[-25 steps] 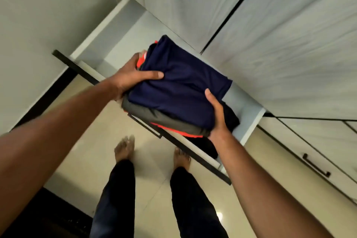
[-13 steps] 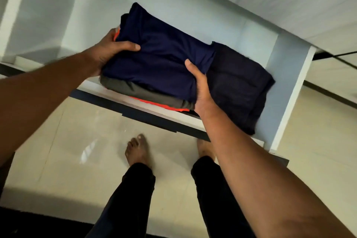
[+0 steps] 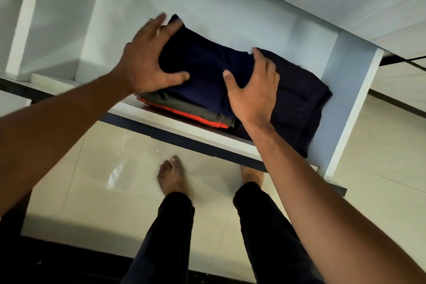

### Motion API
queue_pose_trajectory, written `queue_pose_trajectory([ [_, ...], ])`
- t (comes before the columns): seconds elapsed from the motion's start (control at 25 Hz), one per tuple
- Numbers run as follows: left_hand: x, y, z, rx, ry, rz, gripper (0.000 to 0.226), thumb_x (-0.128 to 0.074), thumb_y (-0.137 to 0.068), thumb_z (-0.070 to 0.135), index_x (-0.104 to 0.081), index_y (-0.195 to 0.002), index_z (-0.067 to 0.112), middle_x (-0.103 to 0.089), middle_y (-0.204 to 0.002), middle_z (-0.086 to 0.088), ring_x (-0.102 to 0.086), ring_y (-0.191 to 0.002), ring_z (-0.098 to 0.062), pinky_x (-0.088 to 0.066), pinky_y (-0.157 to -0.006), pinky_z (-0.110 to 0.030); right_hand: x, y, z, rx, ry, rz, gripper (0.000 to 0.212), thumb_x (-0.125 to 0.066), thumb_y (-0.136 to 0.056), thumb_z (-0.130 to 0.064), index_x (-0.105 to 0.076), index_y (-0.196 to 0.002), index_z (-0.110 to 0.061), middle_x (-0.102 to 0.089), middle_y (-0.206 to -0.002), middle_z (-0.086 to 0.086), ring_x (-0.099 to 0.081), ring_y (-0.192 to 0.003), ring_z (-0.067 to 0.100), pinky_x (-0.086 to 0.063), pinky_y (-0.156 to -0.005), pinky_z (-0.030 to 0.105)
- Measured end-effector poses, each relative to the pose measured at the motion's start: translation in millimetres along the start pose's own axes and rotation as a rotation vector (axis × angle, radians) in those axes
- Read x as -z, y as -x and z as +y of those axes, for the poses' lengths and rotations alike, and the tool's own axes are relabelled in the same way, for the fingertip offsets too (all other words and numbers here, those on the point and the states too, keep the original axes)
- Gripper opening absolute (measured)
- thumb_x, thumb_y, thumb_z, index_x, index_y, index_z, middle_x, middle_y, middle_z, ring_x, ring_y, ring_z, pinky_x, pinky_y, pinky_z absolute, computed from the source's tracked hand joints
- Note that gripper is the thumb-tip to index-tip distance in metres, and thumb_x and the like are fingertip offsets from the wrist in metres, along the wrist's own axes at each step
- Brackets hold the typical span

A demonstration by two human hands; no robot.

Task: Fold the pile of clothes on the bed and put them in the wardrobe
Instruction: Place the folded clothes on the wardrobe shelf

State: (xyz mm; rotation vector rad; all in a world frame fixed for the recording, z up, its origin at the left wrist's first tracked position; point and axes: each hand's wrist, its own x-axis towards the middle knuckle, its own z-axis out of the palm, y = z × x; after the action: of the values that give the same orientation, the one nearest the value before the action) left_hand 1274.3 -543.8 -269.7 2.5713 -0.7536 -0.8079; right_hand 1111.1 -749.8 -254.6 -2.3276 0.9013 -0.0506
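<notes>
Fingers (image 3: 159, 24) of both my hands are spread and released, gripping nothing: left hand (image 3: 147, 62) and right hand (image 3: 253, 92) rest on the folded stack (image 3: 202, 69), which sits inside the drawer (image 3: 184, 128), towards its front edge. I judge this load delivered; shutting the drawer remains, and the bed is out of sight. I count one stack of three layers, navy, grey, orange, plus one dark garment (image 3: 299, 104) at the drawer's right wall
</notes>
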Motion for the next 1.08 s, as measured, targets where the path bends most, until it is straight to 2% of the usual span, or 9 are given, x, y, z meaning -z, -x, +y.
queue_pose_trajectory([
  [0.04,-10,3,12,-0.043,-0.037,-0.042,0.113,-0.059,-0.06,0.081,-0.013,-0.157,0.046,-0.006,-0.169,0.0,-0.006,-0.155,-0.027,-0.02,-0.121,-0.055,-7,0,-5,0.142,0.044,0.002,0.073,-0.066,-0.091,-0.05,-0.044,-0.152,-0.018,-0.042,-0.155,0.009,-0.038,-0.142,0.028,-0.038,-0.115,0.041],
  [0.12,-35,11,19,-0.086,-0.083,-0.105,0.118,-0.048,-0.055,0.086,-0.012,-0.158,0.041,0.0,-0.169,-0.006,0.0,-0.155,-0.032,-0.016,-0.121,-0.062,-29,-1,-10,0.302,0.18,-0.19,0.071,-0.055,-0.096,-0.054,-0.038,-0.157,-0.021,-0.027,-0.166,0.01,-0.02,-0.154,0.031,-0.021,-0.126,0.046],
  [0.24,-65,11,10,-0.098,-0.163,-0.058,0.118,-0.042,-0.057,0.085,-0.017,-0.16,0.032,-0.001,-0.168,-0.015,0.002,-0.154,-0.038,-0.005,-0.123,-0.06,-58,12,4,0.298,0.341,-0.422,0.064,-0.036,-0.104,-0.056,-0.028,-0.161,-0.028,-0.012,-0.171,0.005,-0.003,-0.158,0.027,-0.006,-0.128,0.052],
  [0.44,-68,30,14,-0.131,-0.188,-0.038,0.109,-0.043,-0.064,0.085,-0.028,-0.157,0.031,-0.008,-0.168,-0.015,-0.005,-0.154,-0.038,-0.008,-0.122,-0.061,-53,21,10,0.311,0.354,-0.453,0.061,-0.032,-0.106,-0.055,-0.027,-0.161,-0.029,-0.011,-0.172,0.002,-0.001,-0.159,0.025,0.001,-0.126,0.047],
  [0.6,-52,44,21,0.023,0.142,-0.051,0.086,-0.058,-0.072,0.071,-0.052,-0.144,0.024,-0.027,-0.163,-0.011,-0.011,-0.153,-0.033,-0.019,-0.122,-0.052,-39,12,-12,0.13,0.176,-0.55,0.054,-0.052,-0.103,-0.047,-0.047,-0.151,-0.025,-0.029,-0.167,0.003,-0.016,-0.156,0.023,-0.013,-0.127,0.043],
  [0.68,-42,56,24,0.089,0.33,0.012,0.052,-0.071,-0.087,0.042,-0.062,-0.132,0.018,-0.046,-0.151,-0.01,-0.034,-0.145,-0.03,-0.032,-0.117,-0.041,-19,4,-21,0.03,0.071,-0.631,0.046,-0.062,-0.099,-0.039,-0.059,-0.142,-0.021,-0.044,-0.158,0.002,-0.035,-0.148,0.02,-0.027,-0.12,0.033],
  [0.76,-22,74,27,0.194,0.425,0.024,0.033,-0.069,-0.093,0.026,-0.066,-0.125,0.017,-0.06,-0.135,-0.005,-0.054,-0.127,-0.023,-0.042,-0.106,-0.031,6,-5,-32,-0.041,-0.01,-0.704,0.038,-0.065,-0.098,-0.034,-0.065,-0.134,-0.019,-0.058,-0.144,-0.001,-0.051,-0.135,0.016,-0.038,-0.113,0.028],
  [0.92,-3,122,46,0.416,0.553,0.043,0.02,-0.067,-0.095,0.022,-0.069,-0.114,0.017,-0.069,-0.107,-0.002,-0.063,-0.102,-0.019,-0.049,-0.095,-0.03,47,-1,-39,-0.06,-0.018,-0.819,0.031,-0.065,-0.098,-0.034,-0.069,-0.125,-0.02,-0.071,-0.122,-0.004,-0.064,-0.116,0.014,-0.049,-0.106,0.034],
  [1.08,-20,182,82,0.54,0.533,0.179,0.013,-0.065,-0.096,0.025,-0.069,-0.108,0.02,-0.07,-0.098,0.001,-0.066,-0.092,-0.017,-0.045,-0.07,-0.018,74,12,-25,0.111,0.014,-0.916,0.028,-0.065,-0.097,-0.034,-0.07,-0.121,-0.021,-0.073,-0.111,-0.004,-0.067,-0.108,0.016,-0.052,-0.103,0.038],
])
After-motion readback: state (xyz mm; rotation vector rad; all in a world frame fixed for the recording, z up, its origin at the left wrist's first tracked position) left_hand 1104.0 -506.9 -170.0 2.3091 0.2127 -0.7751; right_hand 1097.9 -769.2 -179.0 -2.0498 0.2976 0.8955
